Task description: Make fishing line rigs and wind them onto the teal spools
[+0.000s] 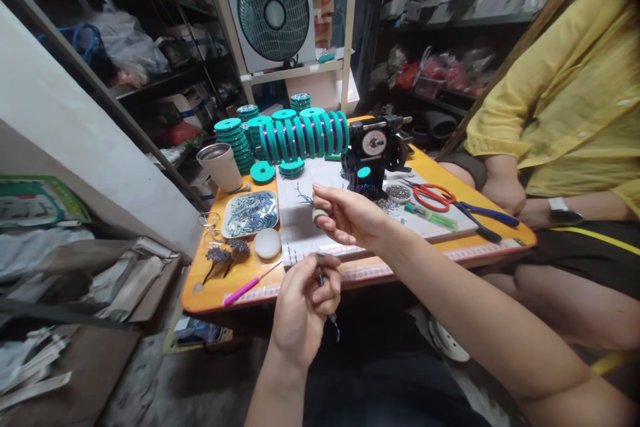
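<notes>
One orange tabletop (207, 292) bears one magenta-handled screwdriver (243, 291); the left hand (306, 303) curls round one thin blue strand (337, 327), the right hand (345, 210) narrowly pinches several wispy blue wires (303, 197).

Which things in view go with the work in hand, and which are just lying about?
Likely with the job:
blue strand, in the left hand
thin wires, pinched in the right hand
white tray of small blue pieces, nearby

Apparently just lying about:
fan
metal cup
plastic bag
</notes>
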A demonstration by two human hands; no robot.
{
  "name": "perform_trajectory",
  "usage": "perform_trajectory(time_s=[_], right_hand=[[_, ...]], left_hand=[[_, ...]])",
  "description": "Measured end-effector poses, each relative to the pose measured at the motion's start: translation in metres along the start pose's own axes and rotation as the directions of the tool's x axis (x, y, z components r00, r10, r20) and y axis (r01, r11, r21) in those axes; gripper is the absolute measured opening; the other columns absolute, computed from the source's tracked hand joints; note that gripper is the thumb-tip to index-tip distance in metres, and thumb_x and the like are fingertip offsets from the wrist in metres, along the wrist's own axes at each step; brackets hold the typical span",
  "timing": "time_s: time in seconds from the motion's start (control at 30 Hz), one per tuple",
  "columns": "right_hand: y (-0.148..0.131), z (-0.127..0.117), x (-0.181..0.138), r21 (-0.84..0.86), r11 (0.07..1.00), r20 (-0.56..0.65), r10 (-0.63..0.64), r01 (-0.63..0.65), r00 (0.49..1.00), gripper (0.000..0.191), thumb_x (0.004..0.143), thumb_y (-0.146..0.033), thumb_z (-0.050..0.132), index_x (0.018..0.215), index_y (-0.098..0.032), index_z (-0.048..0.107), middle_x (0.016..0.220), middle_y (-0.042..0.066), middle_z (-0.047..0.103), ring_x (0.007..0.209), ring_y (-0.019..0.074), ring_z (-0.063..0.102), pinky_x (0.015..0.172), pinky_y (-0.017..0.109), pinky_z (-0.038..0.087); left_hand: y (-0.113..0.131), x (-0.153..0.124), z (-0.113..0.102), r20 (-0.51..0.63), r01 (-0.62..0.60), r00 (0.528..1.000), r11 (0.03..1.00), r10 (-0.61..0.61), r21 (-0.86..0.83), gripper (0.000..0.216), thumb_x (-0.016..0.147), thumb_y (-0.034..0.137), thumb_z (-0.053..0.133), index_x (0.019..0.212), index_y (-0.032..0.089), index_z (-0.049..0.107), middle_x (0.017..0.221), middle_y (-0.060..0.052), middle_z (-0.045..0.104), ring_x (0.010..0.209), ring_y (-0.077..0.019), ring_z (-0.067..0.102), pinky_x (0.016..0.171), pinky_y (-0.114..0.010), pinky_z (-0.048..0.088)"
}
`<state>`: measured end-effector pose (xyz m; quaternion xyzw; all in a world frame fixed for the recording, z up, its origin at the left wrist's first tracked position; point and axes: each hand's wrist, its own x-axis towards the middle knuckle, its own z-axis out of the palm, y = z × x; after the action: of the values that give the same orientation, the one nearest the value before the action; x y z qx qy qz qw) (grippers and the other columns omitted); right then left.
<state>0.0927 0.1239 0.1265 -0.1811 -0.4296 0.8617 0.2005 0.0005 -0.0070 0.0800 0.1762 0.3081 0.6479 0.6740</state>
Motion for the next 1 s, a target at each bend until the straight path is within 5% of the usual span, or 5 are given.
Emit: perform_trajectory(time_s=[0.23, 0.43, 0.77, 0.9, 1.0], right_hand=[[0.002, -0.001, 0.0, 0.004, 1.0, -0.017, -0.013, 0.013, 1.0, 0.038, 0.097, -0.041, 0.04, 0.068, -0.018, 0.04, 0.05, -0.003, 0.049, 0.029, 0.0038, 0.036, 0.024, 0.011, 0.024], [0.002, -0.001, 0.0, 0.003, 1.0, -0.017, -0.02, 0.02, 1.0, 0.038, 0.097, -0.042, 0.039, 0.067, -0.018, 0.038, 0.049, -0.004, 0.048, 0.027, 0.0034, 0.033, 0.023, 0.011, 0.022], [-0.003, -0.002, -0.005, -0.123, 0.988, 0.013, -0.089, 0.09, 0.996, 0.031, 0.096, -0.038, 0.044, 0.076, -0.015, 0.053, 0.048, -0.002, 0.053, 0.027, 0.0041, 0.036, 0.025, 0.012, 0.02], [-0.02, -0.002, -0.012, -0.535, 0.817, 0.091, -0.199, 0.216, 0.976, 0.032, 0.095, -0.035, 0.049, 0.096, -0.008, 0.066, 0.038, -0.007, 0.044, 0.027, 0.0026, 0.028, 0.028, 0.012, 0.019], [-0.032, 0.001, -0.016, -0.762, 0.621, 0.075, -0.2, 0.186, 0.977, 0.035, 0.095, -0.034, 0.049, 0.1, -0.006, 0.069, 0.036, -0.007, 0.042, 0.029, 0.0028, 0.03, 0.03, 0.013, 0.022]], left_hand=[[-0.004, -0.003, -0.002, -0.008, -0.016, 1.0, 1.0, 0.016, 0.02, 0.024, 0.088, 0.024, 0.055, 0.074, 0.007, 0.066, 0.064, -0.01, 0.066, 0.044, -0.0014, 0.039, 0.04, -0.008, 0.031], [-0.005, -0.005, 0.002, -0.01, -0.061, 0.998, 0.996, 0.061, 0.062, 0.025, 0.087, 0.026, 0.057, 0.077, 0.007, 0.069, 0.068, -0.009, 0.069, 0.052, -0.0074, 0.052, 0.061, -0.029, 0.058], [-0.01, 0.001, 0.001, 0.017, -0.103, 0.995, 0.991, 0.101, 0.085, 0.026, 0.09, 0.025, 0.05, 0.09, 0.007, 0.069, 0.084, -0.012, 0.069, 0.052, -0.0064, 0.047, 0.047, -0.019, 0.048], [-0.003, 0.017, 0.003, 0.062, -0.16, 0.986, 0.974, 0.151, 0.162, 0.031, 0.093, 0.027, 0.044, 0.122, 0.023, 0.055, 0.109, -0.007, 0.06, 0.068, -0.0128, 0.058, 0.055, -0.028, 0.054], [0.004, 0.031, 0.007, 0.069, -0.223, 0.975, 0.932, 0.212, 0.285, 0.023, 0.093, 0.034, 0.046, 0.111, 0.023, 0.057, 0.099, -0.003, 0.058, 0.069, -0.0115, 0.06, 0.058, -0.025, 0.053]])
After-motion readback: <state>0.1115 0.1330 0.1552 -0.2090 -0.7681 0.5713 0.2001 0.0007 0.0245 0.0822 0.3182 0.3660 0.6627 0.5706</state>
